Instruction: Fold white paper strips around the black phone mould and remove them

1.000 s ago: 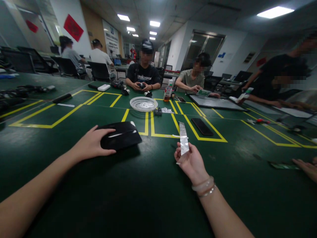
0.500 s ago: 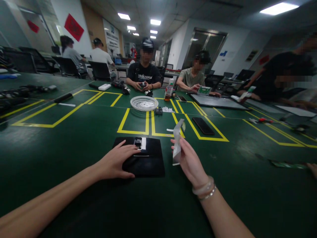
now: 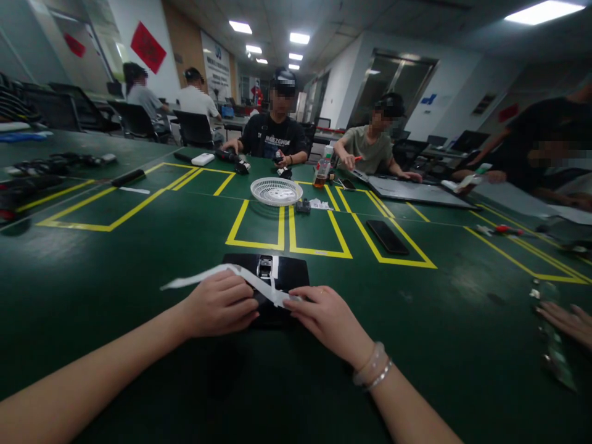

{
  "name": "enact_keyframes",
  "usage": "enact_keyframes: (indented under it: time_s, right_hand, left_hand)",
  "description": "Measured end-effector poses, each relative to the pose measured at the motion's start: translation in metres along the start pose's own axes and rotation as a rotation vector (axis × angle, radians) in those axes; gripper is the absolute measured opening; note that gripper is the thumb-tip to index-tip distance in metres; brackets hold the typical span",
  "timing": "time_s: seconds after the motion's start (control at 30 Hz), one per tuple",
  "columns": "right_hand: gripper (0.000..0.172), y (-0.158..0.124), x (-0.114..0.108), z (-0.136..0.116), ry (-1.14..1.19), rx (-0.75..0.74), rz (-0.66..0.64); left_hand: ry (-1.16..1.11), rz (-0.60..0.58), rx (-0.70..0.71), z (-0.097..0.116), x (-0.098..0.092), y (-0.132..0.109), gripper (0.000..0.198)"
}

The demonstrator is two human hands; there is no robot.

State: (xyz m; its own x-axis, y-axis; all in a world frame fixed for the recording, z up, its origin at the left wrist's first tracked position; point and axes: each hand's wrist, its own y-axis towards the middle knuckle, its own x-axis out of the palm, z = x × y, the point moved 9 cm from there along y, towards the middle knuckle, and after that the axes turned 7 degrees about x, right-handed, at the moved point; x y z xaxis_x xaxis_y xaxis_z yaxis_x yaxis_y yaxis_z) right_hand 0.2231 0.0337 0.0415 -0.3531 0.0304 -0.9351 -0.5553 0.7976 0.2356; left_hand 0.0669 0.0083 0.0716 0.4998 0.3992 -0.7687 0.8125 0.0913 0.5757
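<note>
A long, thin white strip (image 3: 263, 285), paper or tape, stretches between my hands above a flat black panel (image 3: 293, 269). My left hand (image 3: 219, 305) is closed around the strip, and one end sticks out to the left. My right hand (image 3: 324, 311) pinches the strip's other end over the panel's right part. On the panel's far half are a small metallic fitting (image 3: 265, 266) and a white patch (image 3: 275, 266) beside it. My hands and the strip hide much of the panel's near half.
Ahead are a white plastic basket (image 3: 276, 192), a small dark block (image 3: 303, 206) and a bottle (image 3: 320, 172). A black phone (image 3: 387, 237) lies to the right. Another person's hand (image 3: 568, 317) is by a green board at far right. People sit across the table.
My right hand has come left with the white strip, over the panel. My left hand has gone from lying spread on the panel to gripping the strip.
</note>
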Motion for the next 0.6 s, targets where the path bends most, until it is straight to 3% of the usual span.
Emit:
enact_keyframes:
  time_s: [0.13, 0.23, 0.43, 0.6]
  right_hand:
    - [0.024, 0.0, 0.006, -0.002, -0.038, 0.004, -0.048]
    - [0.024, 0.0, 0.004, -0.003, -0.03, 0.011, -0.038]
    - [0.027, 0.001, -0.004, -0.001, -0.011, 0.023, 0.035]
    - [0.028, 0.0, -0.022, 0.006, -0.01, 0.054, 0.189]
  left_hand:
    - [0.019, -0.065, 0.074, 0.012, 0.006, 0.003, 0.006]
    - [-0.007, -0.209, -0.036, 0.001, 0.026, 0.002, 0.015]
    - [-0.119, -0.446, -0.354, -0.034, 0.06, -0.02, 0.086]
    - [-0.202, -0.501, -0.389, -0.034, 0.067, -0.022, 0.098]
